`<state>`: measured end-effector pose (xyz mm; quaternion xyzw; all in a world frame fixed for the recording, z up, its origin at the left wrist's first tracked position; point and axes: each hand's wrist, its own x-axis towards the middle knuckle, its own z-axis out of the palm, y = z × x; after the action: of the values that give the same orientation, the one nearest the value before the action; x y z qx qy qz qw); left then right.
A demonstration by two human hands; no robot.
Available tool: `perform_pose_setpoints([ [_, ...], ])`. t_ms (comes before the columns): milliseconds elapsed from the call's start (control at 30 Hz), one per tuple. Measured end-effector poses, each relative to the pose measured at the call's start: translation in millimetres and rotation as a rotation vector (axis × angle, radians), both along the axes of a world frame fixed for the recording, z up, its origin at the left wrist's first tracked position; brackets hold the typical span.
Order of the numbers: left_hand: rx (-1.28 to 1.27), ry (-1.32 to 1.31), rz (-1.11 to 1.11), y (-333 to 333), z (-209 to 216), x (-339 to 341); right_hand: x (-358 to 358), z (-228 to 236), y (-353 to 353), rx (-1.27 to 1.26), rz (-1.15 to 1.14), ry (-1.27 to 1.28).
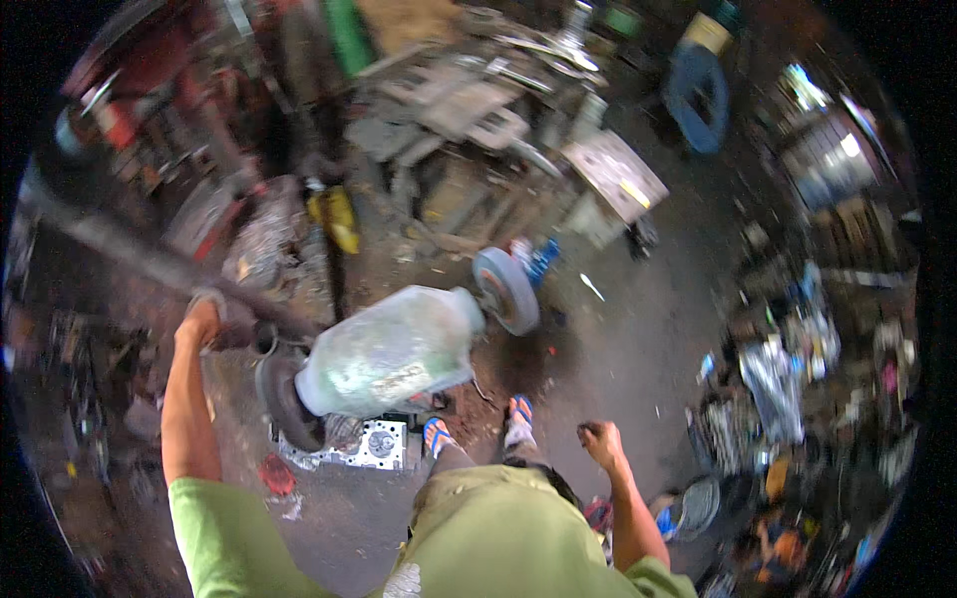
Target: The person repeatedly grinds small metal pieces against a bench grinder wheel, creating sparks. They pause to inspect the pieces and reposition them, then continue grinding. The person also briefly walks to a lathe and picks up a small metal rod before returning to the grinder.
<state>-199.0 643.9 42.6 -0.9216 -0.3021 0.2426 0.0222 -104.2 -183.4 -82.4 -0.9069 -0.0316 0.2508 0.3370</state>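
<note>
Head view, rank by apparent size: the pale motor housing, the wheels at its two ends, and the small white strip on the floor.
1. Pale motor housing
2. Left wheel and right wheel: too alike to rank
3. Small white strip

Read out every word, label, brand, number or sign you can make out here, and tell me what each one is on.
No text is legible in this view.
Double-ended grinder: a pale, worn patch on its housing; any lettering is too blurred to read.
Green shirt: a white print near the picture's lower edge; cannot tell if it is lettering.
Clutter around the floor: too small or blurred.
</note>
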Motion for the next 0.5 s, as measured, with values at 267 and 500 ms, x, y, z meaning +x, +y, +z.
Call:
perform_pose_setpoints([
  [267,0.046,-0.236,-0.142,0,17,-7,-5,31,32,0.118,-0.147,0.084],
  [500,-0.216,-1.018,0.261,-73,96,-154,38,46,78,0.176,0.126,-0.053],
])
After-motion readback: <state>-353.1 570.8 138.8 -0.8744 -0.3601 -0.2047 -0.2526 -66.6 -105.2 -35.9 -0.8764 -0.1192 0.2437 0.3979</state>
